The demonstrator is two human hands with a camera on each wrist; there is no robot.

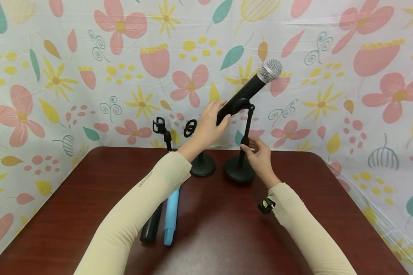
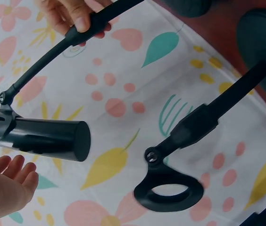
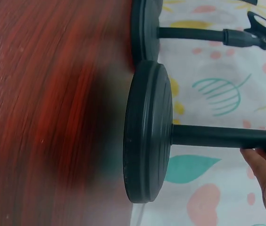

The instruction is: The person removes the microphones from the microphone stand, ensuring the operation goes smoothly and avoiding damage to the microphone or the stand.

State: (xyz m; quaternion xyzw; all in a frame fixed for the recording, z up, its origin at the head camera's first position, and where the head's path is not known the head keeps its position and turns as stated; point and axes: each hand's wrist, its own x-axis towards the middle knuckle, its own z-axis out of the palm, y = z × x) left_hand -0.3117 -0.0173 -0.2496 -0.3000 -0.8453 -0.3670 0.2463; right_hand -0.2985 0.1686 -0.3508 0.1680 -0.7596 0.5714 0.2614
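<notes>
A black microphone [image 1: 244, 93] with a silver mesh head slants up to the right in the clip of a desktop microphone stand [image 1: 240, 172]. My left hand [image 1: 204, 130] is at its lower end, thumb on the near side. In the left wrist view, the fingers [image 2: 17, 172] are relaxed and spread just below the microphone body [image 2: 53, 139], with a gap between. My right hand [image 1: 259, 154] pinches the stand's pole near its joint. From the right wrist view, the round base [image 3: 147, 136] stands upright on the table, its pole [image 3: 218, 135] running to the right fingers.
A second stand with an oval clip [image 2: 168, 193] is left of the held one, its base [image 1: 203, 166] on the brown table [image 1: 220, 229]. Farther left rises another clip [image 1: 161, 125]. A black tube [image 1: 152, 227] and a light blue tube [image 1: 171, 217] lie partly under my left sleeve. Floral cloth hangs behind.
</notes>
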